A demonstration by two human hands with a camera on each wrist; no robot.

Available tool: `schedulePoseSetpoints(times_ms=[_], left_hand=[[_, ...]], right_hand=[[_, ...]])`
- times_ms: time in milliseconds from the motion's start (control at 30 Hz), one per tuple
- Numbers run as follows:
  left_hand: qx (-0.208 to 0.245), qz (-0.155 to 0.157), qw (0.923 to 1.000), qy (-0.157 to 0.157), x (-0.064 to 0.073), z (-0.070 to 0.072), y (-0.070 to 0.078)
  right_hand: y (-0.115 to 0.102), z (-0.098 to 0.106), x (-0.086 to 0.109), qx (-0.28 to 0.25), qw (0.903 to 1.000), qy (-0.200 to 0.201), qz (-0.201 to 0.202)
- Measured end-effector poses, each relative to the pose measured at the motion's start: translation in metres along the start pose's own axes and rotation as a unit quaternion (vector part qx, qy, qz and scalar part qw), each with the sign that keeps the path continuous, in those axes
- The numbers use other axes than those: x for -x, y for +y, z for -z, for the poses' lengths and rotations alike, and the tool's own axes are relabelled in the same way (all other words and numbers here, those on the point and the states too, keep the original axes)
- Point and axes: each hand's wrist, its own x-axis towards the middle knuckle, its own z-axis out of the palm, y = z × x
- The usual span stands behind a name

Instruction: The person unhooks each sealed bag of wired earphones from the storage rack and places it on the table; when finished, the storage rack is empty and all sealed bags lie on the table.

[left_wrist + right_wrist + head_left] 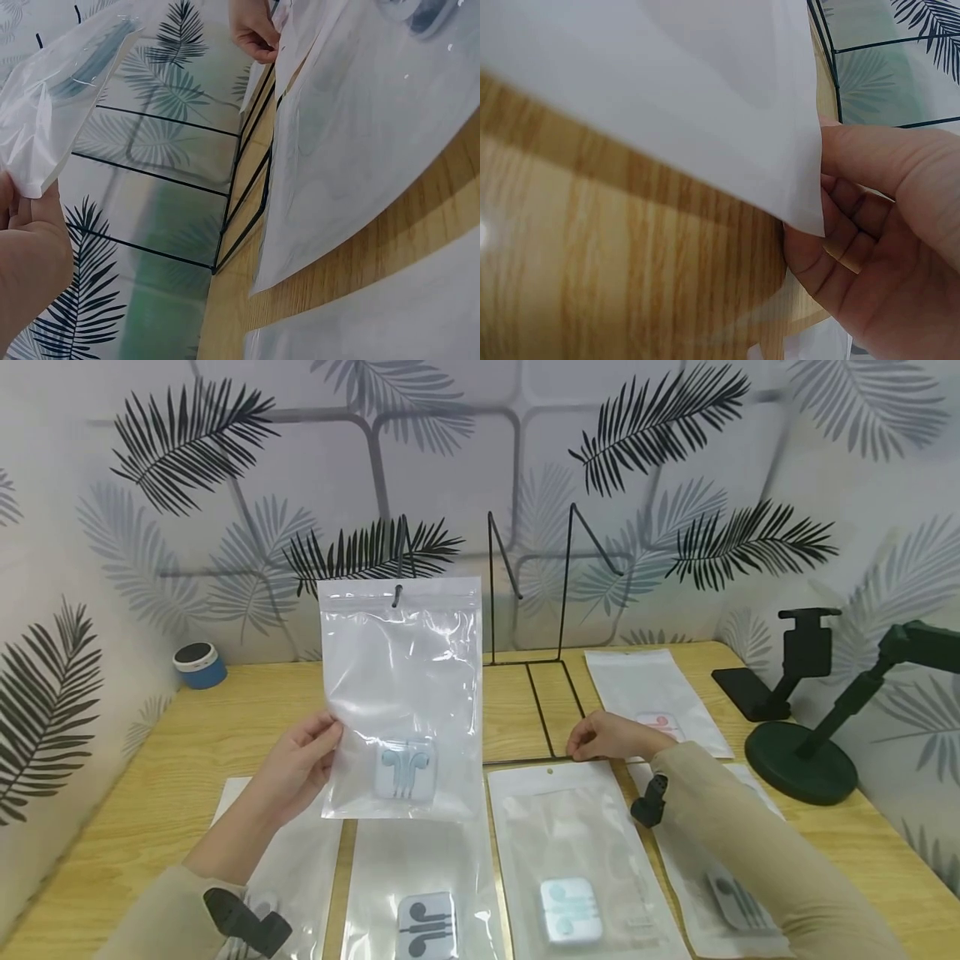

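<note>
A clear-fronted zip bag [401, 685] with blue earphones in a square case [406, 770] hangs by its top hole from a hook of the black wire rack [564, 589]. My left hand [294, 768] pinches this bag's left edge; the left wrist view shows its fingers [45, 214] at the bag's lower corner. At the rack's base, my right hand [618, 737] pinches the top corner of another bag [577, 827], which lies on the table and holds pale teal earphones. In the right wrist view the thumb [870, 154] lies over that white corner [799, 187].
More earphone bags lie around: one with dark earphones [420, 868] in front, one at left [300, 843], one under my right forearm [682, 868], one with pink earphones [637, 681] behind. A blue speaker [202, 672], a black phone stand [807, 652] and a round-based arm [801, 764] stand at the sides.
</note>
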Motion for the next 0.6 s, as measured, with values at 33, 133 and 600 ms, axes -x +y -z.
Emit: schedulePoseSetpoints(times_ms=[33,133,600], left_hand=[[-0.001,0.001,1.0,-0.004,0.002,0.0,0.0],[-0.015,0.004,0.9998,-0.011,0.006,0.0,0.0],[0.011,-0.026,0.9983,-0.052,0.024,0.002,0.001]], right_hand=[[0.0,0.0,0.0,0.001,1.0,0.0,0.0],[0.0,0.0,0.002,0.004,1.0,0.0,-0.001],[0.004,0.001,0.002,0.001,1.0,0.001,-0.007]])
